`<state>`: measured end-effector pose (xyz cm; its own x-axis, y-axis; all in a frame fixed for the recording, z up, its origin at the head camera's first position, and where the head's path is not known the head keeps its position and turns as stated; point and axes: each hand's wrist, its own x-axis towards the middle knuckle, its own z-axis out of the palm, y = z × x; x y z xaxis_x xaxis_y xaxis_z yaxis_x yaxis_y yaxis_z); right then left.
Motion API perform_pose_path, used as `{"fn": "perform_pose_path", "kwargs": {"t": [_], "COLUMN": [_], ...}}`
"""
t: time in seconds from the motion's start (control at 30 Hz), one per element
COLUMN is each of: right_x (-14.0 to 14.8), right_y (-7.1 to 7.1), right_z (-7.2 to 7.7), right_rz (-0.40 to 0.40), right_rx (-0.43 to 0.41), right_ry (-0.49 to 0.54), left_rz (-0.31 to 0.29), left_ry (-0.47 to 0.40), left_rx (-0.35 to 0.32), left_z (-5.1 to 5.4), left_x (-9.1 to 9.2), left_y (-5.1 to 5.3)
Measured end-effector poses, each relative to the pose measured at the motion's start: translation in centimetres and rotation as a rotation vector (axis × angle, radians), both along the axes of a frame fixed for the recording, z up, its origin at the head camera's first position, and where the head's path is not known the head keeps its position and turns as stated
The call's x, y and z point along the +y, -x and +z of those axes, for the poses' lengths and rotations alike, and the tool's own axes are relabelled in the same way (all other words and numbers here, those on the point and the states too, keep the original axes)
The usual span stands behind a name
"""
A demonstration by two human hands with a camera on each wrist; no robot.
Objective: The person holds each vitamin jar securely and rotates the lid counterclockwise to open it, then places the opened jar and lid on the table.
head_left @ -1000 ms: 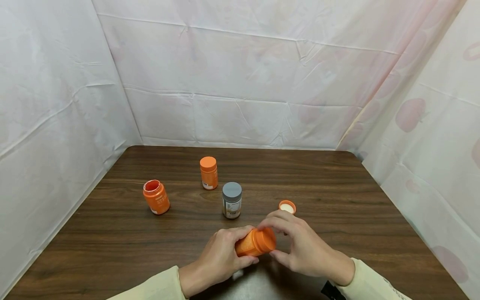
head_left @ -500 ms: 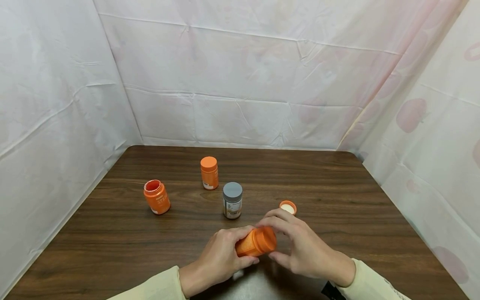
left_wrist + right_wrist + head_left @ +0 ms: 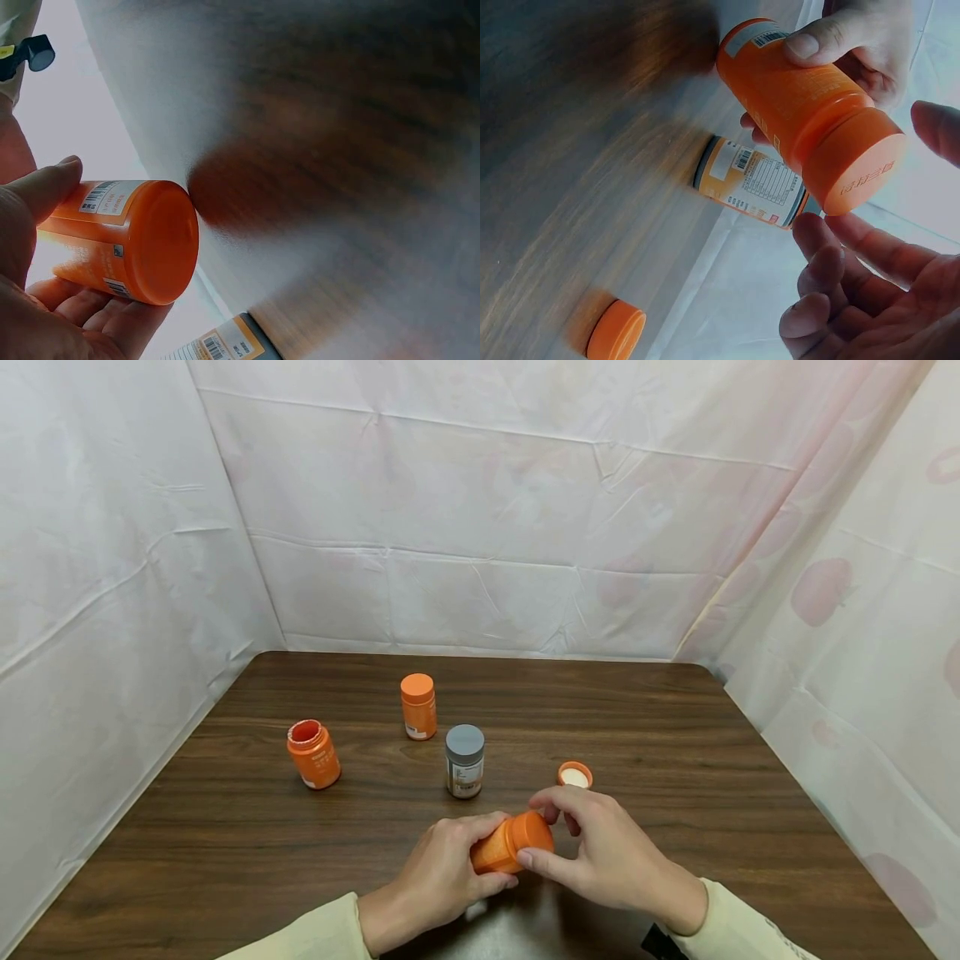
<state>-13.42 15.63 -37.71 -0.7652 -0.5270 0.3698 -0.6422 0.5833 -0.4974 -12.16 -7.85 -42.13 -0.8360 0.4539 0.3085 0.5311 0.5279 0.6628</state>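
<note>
My left hand [image 3: 446, 864] grips an orange bottle [image 3: 495, 850] round its body, tilted with its cap end to the right. In the left wrist view the bottle's bottom [image 3: 163, 244] faces the camera. An orange cap [image 3: 862, 161] sits on the bottle. My right hand [image 3: 611, 852] is at this cap, its fingers loosely bent. In the right wrist view a fingertip is at the cap's edge, while the thumb [image 3: 939, 135] stands apart from it. Behind the hands stands a grey-lidded jar [image 3: 465, 762]. A loose orange cap [image 3: 575, 774] lies inside up beyond my right hand.
An open orange bottle [image 3: 313, 756] without a cap stands at the left of the dark wooden table [image 3: 660, 718]. Farther back is a capped orange bottle [image 3: 418, 707]. White curtains [image 3: 480, 527] hang round the table's back and sides.
My right hand has shifted about the cap: its fingers have drawn back from the cap's top and the thumb has come forward. The left hand keeps the bottle in place.
</note>
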Motion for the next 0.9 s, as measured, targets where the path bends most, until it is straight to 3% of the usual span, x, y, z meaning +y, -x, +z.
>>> {"fn": "perform_pose_path", "kwargs": {"t": [0.5, 0.9], "right_x": [-0.27, -0.13], "right_y": [0.13, 0.14], "right_z": [-0.11, 0.04], "right_rz": [-0.061, 0.004], "right_rx": [-0.077, -0.050], "right_ry": [-0.042, -0.003], "left_rz": [0.004, -0.003], "left_ry": [-0.011, -0.011], "left_rx": [-0.013, 0.013], "left_z": [0.08, 0.07], "left_x": [-0.01, -0.03], "left_y": [-0.07, -0.02]}}
